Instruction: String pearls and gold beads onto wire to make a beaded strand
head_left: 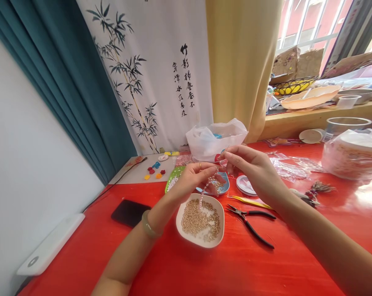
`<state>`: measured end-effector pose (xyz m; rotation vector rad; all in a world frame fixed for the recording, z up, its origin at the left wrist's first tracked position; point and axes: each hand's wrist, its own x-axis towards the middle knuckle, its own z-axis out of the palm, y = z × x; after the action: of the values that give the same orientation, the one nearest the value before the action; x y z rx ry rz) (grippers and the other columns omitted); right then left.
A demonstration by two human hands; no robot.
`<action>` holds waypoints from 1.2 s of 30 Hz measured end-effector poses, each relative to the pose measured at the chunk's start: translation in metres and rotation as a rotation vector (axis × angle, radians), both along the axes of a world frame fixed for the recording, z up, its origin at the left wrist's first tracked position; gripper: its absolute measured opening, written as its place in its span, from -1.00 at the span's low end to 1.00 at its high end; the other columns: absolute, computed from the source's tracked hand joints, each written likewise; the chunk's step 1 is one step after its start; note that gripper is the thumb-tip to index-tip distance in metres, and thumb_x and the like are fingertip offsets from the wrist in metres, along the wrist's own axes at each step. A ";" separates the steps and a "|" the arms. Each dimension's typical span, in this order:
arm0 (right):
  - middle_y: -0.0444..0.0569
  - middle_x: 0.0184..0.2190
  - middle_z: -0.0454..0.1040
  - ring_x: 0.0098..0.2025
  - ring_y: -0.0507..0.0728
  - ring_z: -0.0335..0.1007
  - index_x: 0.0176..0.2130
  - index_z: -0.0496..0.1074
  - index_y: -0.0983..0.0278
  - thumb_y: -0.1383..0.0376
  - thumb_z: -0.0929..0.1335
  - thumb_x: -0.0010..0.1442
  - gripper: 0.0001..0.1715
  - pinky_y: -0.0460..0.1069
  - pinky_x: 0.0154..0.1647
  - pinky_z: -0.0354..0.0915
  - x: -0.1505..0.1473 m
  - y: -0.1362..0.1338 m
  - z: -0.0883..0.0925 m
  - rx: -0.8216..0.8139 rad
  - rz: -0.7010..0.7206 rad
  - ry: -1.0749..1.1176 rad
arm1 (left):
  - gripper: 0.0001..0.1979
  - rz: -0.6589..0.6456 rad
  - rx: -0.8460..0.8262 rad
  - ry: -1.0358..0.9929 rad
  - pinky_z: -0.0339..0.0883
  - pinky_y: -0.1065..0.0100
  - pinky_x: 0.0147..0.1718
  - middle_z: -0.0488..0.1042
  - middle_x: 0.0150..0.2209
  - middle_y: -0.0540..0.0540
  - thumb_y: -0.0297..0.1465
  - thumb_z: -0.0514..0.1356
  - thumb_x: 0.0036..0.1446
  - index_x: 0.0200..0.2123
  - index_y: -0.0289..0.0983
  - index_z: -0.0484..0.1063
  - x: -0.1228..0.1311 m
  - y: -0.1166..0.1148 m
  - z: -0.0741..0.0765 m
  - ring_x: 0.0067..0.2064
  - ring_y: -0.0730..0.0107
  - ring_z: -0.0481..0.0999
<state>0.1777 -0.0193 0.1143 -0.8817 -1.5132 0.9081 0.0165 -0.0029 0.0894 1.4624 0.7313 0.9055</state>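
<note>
My left hand (196, 177) is pinched shut on a thin thread, from which a short strand of pale beads (204, 192) hangs over the white dish (186, 236) of small gold beads. A jade bangle sits on that wrist. My right hand (254, 169) is raised beside it, fingertips pinched together near the left fingers; what they hold is too small to make out. Both hands hover above the red table (204, 267).
Black pliers (250, 220) and yellow tweezers (250, 201) lie right of the dish. Behind are a blue dish (223, 187), a green dish (173, 177), a thread spool (245, 185) and a white plastic bag (215, 139). A black phone (129, 212) lies left; packaged goods (352, 154) stand right.
</note>
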 end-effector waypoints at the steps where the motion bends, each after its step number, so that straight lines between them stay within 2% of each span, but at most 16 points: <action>1: -0.18 -0.62 0.23 -0.58 -0.04 0.11 -0.48 0.34 0.26 0.21 0.29 0.05 -0.82 -0.08 -0.55 0.11 0.000 0.000 0.000 0.000 0.003 -0.012 | -0.72 0.029 0.029 0.008 0.24 0.42 -0.54 0.50 -0.35 -0.12 -0.22 0.14 -0.01 -0.26 -0.26 0.45 0.000 0.000 0.000 -0.51 0.48 0.43; 4: -0.17 -0.61 0.24 -0.58 -0.04 0.10 -0.49 0.36 0.26 0.20 0.30 0.04 -0.81 -0.07 -0.55 0.07 0.000 0.001 -0.002 0.014 0.025 -0.092 | -0.80 0.090 0.107 -0.001 0.27 0.41 -0.37 0.49 -0.32 -0.11 -0.28 0.19 -0.05 -0.37 -0.27 0.50 0.001 0.001 0.000 -0.34 0.45 0.42; 7: -0.14 -0.57 0.28 -0.53 -0.02 0.13 -0.49 0.37 0.27 0.19 0.30 0.04 -0.80 -0.06 -0.54 0.06 -0.001 0.003 -0.003 0.042 0.038 -0.171 | -0.84 0.101 0.130 -0.020 0.24 0.40 -0.31 0.48 -0.35 -0.06 -0.35 0.23 -0.10 -0.39 -0.25 0.51 0.001 0.002 0.000 -0.31 0.45 0.39; 18: -0.10 -0.49 0.35 -0.48 0.00 0.18 -0.47 0.40 0.28 0.22 0.30 0.04 -0.81 -0.06 -0.56 0.02 -0.002 0.005 -0.005 0.049 0.076 -0.212 | -0.88 0.103 0.141 -0.069 0.19 0.42 -0.32 0.46 -0.37 -0.02 -0.34 0.25 -0.12 -0.45 -0.24 0.51 -0.001 0.009 -0.004 -0.32 0.50 0.34; 27: -0.16 -0.58 0.28 -0.55 -0.04 0.09 -0.48 0.40 0.28 0.21 0.31 0.03 -0.81 -0.07 -0.58 -0.02 -0.003 0.006 -0.008 0.001 0.046 -0.184 | -0.93 0.099 0.128 -0.083 0.19 0.41 -0.31 0.45 -0.40 -0.01 -0.39 0.27 -0.16 -0.52 -0.26 0.49 0.001 0.010 -0.004 -0.35 0.52 0.34; 32: -0.23 -0.68 0.15 -0.64 -0.07 -0.04 -0.54 0.32 0.27 0.26 0.29 0.04 -0.82 -0.09 -0.64 -0.08 -0.005 0.005 -0.005 -0.098 -0.054 -0.101 | -0.92 0.205 0.130 -0.091 0.20 0.43 -0.34 0.42 -0.47 0.00 -0.38 0.27 -0.19 -0.57 -0.27 0.47 0.001 0.010 -0.003 -0.39 0.53 0.33; 36: -0.22 -0.68 0.17 -0.65 -0.07 0.00 -0.50 0.36 0.28 0.27 0.30 0.02 -0.87 -0.09 -0.65 -0.05 -0.006 0.007 -0.006 -0.182 0.005 -0.214 | -0.92 0.278 0.120 -0.123 0.21 0.44 -0.37 0.42 -0.47 0.01 -0.37 0.26 -0.18 -0.55 -0.26 0.47 0.003 0.012 -0.006 -0.40 0.54 0.34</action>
<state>0.1712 -0.0123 0.1083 -1.1372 -1.6321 0.9916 0.0191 0.0086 0.0833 1.4161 0.8119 1.2595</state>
